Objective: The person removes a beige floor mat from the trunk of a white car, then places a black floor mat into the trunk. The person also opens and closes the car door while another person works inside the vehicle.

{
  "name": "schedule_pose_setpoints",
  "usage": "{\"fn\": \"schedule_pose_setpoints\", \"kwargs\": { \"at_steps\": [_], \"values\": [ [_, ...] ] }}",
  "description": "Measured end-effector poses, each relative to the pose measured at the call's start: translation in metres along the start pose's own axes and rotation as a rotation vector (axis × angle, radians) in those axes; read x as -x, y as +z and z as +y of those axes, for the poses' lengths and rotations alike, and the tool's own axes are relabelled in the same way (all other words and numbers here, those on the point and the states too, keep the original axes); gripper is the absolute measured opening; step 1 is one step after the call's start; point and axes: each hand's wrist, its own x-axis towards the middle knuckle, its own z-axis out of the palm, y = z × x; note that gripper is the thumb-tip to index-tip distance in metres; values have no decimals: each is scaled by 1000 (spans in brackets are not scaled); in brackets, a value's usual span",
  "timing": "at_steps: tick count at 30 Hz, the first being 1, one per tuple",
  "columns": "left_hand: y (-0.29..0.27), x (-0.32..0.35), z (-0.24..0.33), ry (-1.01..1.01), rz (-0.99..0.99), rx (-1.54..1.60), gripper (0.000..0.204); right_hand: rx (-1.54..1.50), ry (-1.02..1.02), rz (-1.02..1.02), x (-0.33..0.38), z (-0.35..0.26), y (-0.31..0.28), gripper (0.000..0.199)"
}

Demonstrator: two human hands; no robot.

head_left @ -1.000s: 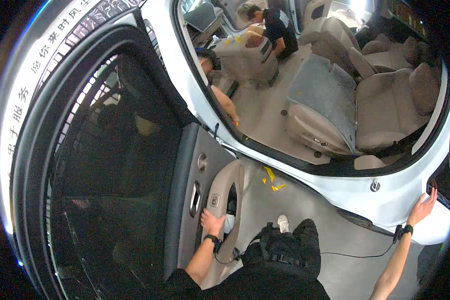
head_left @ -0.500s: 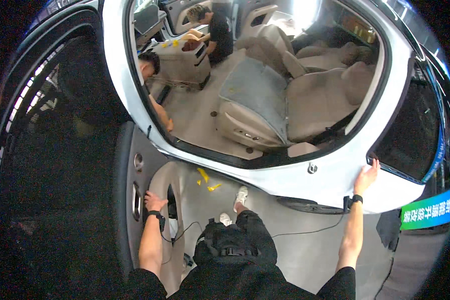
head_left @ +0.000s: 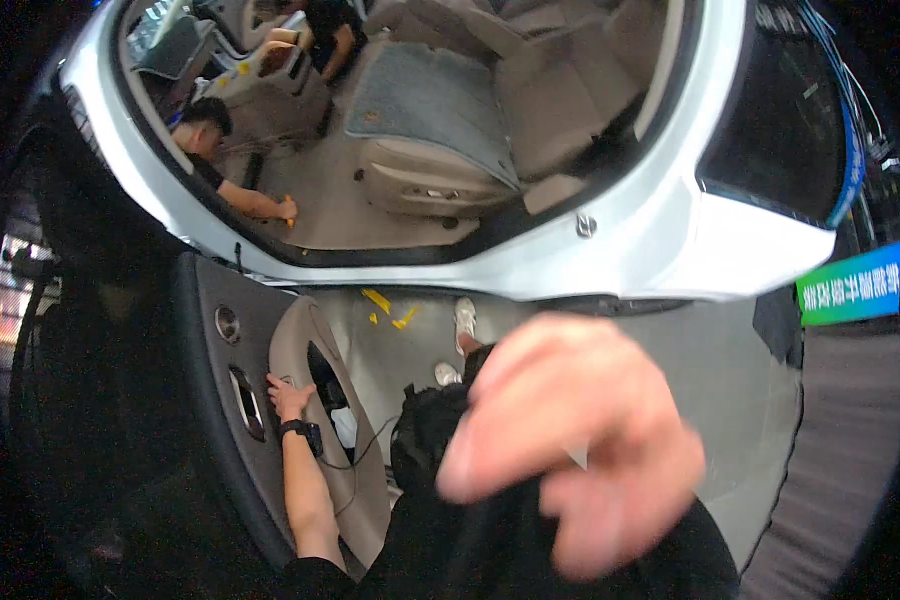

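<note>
Grey floor (head_left: 710,350) spreads under us. At lower left, the beige door armrest (head_left: 352,490) lies under our left hand (head_left: 290,397), open with fingers spread. Our right hand (head_left: 600,400), blurred at lower centre, has curled fingers; we cannot tell whether it grips anything. Beyond are yellow scraps (head_left: 376,300), a beige car seat (head_left: 560,110) at upper centre and a co-worker's hand (head_left: 287,210) at upper left.

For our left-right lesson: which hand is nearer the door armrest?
Left. The left hand rests on the door armrest; the right hand is apart from it, off to the right.
</note>
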Motion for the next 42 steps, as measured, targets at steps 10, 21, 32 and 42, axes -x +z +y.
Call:
{"fn": "schedule_pose_setpoints", "kwargs": {
  "at_steps": [10,21,32,42],
  "values": [
    [8,-6,-6,45,35,7,119,-124,28,-31,-10,-4,46,20],
    [6,-2,-3,66,55,-25,118,-107,178,-33,14,-5,49,31],
    [5,4,-5,87,99,40,114,821,1427,483,336,182,-102,35],
    [5,1,-9,106,51,21,117,989,1315,375,444,241,-162,46]
  ]
}}
